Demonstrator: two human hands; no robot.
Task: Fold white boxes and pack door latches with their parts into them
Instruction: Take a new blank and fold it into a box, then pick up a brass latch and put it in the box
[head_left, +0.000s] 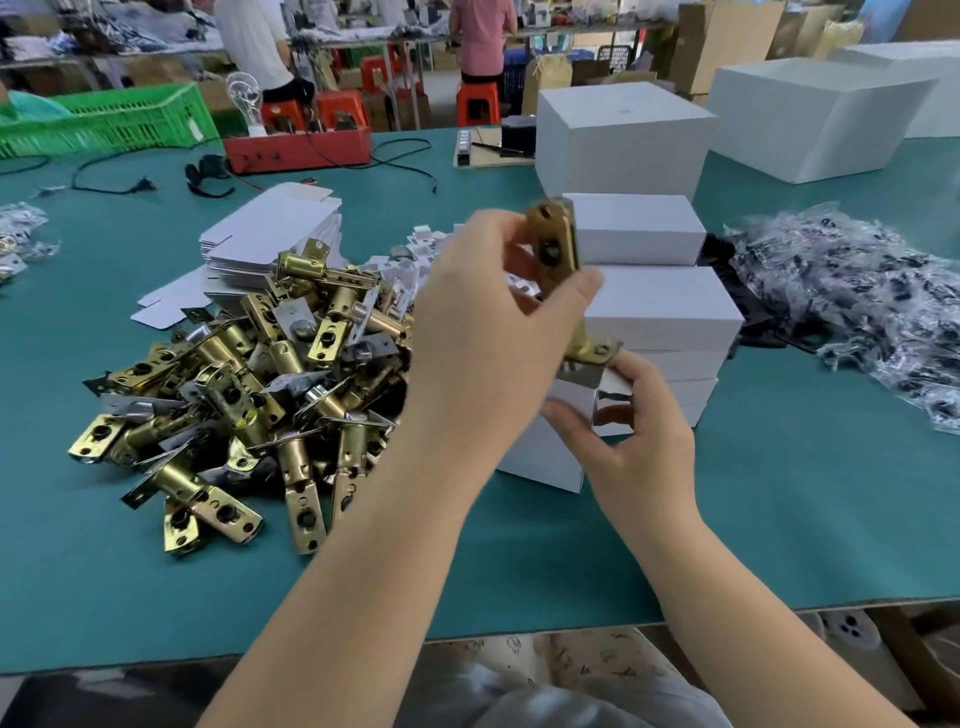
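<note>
My left hand (488, 322) grips a brass door latch (556, 254) and holds it upright above an open white box (545, 457) on the green table. My right hand (634, 431) holds that box at its open top, fingers curled round a flap and a shiny metal plate (610, 395). The latch's lower end (592, 351) is just above the box opening. A heap of brass latches (249, 395) lies to the left. Flat unfolded white boxes (275, 234) are stacked behind the heap.
A stack of closed white boxes (660, 306) stands right behind my hands, with larger white cartons (623, 140) farther back. Bags of small parts (857, 301) lie at the right. A green crate (104, 119), a red tray (301, 148) and cables sit at the far edge; people work beyond.
</note>
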